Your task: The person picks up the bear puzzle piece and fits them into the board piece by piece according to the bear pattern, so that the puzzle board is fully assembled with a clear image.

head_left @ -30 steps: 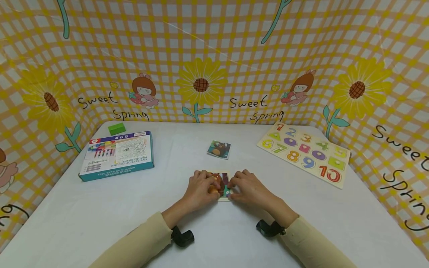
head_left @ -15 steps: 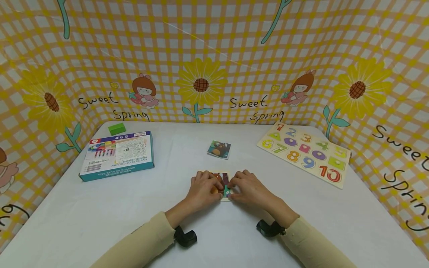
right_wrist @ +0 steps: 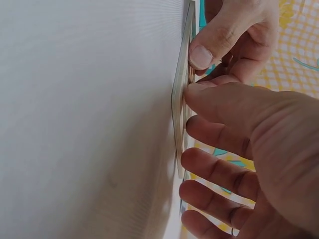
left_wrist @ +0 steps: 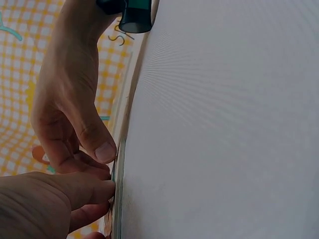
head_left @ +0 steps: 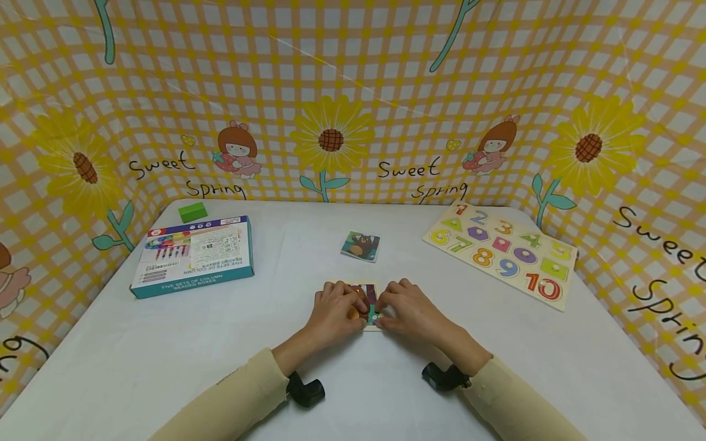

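Both hands meet over a small wooden bear jigsaw puzzle (head_left: 372, 294) on the table. The left hand (head_left: 333, 311) covers its left part, fingers bent, thumb and index finger at the pieces. At the right side, the right hand (head_left: 410, 309) pinches a teal puzzle piece (head_left: 375, 316) between thumb and index finger. Seen edge-on, the puzzle's wooden rim (right_wrist: 178, 109) lies under the fingertips in the right wrist view. There, the right hand's other fingers are spread and loosely bent. What lies beneath the left palm is hidden.
Behind the hands lies a second bear picture tile (head_left: 361, 246). A beaded-column box (head_left: 193, 257) and a green block (head_left: 192, 212) are at the left. A wooden number board (head_left: 502, 251) sits at the right. Patterned cloth (head_left: 353, 79) walls the back and sides.
The left hand has shifted slightly right over the puzzle, covering more of the bear. The teal piece by the right fingertips has moved a little. The right hand stays nearly still.
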A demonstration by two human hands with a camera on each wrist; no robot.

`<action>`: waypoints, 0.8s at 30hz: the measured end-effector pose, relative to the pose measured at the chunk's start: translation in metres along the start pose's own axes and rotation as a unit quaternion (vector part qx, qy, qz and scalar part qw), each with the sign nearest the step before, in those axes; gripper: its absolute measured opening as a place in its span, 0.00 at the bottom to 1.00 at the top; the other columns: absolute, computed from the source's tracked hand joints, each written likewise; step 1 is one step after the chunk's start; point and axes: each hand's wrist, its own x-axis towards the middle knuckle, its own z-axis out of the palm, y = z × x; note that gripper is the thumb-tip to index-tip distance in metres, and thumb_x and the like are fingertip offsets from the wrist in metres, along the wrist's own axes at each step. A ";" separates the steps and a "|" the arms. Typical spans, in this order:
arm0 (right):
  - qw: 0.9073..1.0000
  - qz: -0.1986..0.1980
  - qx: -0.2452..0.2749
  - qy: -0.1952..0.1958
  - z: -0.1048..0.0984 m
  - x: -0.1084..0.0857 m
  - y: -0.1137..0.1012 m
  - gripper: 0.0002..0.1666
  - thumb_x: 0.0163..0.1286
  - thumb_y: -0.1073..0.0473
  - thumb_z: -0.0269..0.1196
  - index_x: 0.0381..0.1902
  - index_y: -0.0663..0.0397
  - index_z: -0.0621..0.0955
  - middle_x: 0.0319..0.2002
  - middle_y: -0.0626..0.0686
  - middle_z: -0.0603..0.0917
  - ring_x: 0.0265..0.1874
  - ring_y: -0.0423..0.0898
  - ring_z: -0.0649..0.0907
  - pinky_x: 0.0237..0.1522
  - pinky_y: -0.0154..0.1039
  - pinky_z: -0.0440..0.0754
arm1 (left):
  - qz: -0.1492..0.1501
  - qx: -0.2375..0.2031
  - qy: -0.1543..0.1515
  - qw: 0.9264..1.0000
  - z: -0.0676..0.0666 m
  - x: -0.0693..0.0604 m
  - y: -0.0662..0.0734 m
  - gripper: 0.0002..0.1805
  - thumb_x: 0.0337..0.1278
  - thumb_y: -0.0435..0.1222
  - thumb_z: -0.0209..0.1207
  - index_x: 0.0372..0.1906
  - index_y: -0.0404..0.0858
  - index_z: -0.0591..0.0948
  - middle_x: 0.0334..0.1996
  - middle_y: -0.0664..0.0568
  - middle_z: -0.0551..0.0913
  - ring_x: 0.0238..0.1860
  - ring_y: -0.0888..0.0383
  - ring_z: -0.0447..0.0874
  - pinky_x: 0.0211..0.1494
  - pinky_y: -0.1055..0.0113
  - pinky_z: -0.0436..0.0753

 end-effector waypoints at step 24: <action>1.000 0.019 0.013 -0.006 -0.002 -0.001 0.001 0.10 0.54 0.52 0.70 0.34 0.46 0.84 0.36 0.46 0.79 0.38 0.45 0.71 0.42 0.40 0.69 | -0.005 -0.005 -0.001 1.000 -0.006 0.000 0.001 0.07 0.46 0.40 0.65 0.33 0.47 0.84 0.45 0.51 0.75 0.48 0.52 0.64 0.53 0.53 0.64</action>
